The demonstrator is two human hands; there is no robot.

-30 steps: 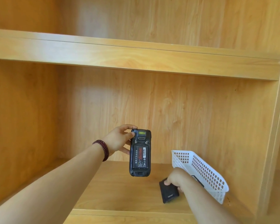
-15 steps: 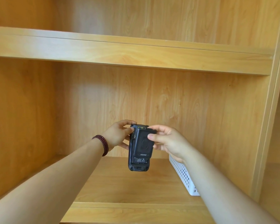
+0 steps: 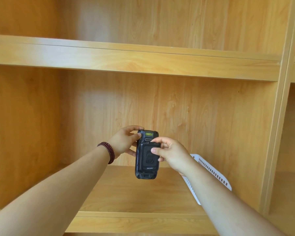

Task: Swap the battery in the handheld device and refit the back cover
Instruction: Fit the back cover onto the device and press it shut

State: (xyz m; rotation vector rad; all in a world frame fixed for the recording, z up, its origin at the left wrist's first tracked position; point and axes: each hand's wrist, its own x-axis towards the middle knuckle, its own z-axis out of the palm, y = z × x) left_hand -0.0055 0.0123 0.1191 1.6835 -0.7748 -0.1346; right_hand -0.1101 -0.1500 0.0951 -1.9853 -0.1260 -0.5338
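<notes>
Between the two outstretched arms, in the head view, a black handheld device is held upright in the air in front of the wooden shelf, its back turned toward the camera so the battery bay side can be worked on. The left hand grips the device by its upper left edge, thumb curled onto the back near the top corner and the other fingers wrapped behind, which looks meant to steady it against pressure from the other side. The right hand pinches the back cover at its upper right corner, thumb on the face and forefinger hooked over the top edge; the cover lies over the battery bay, its lower end seated near the base of the device while the top edge seems not fully pressed home, though the gap is hard to judge. No battery shows, since the cover hides the bay. Holding the cover by its top corner probably lets the lower tabs catch first before the top is pushed flat. A beaded bracelet sits on the left wrist. Behind the right forearm a white basket rests on the shelf, tilted, well apart from the device.
</notes>
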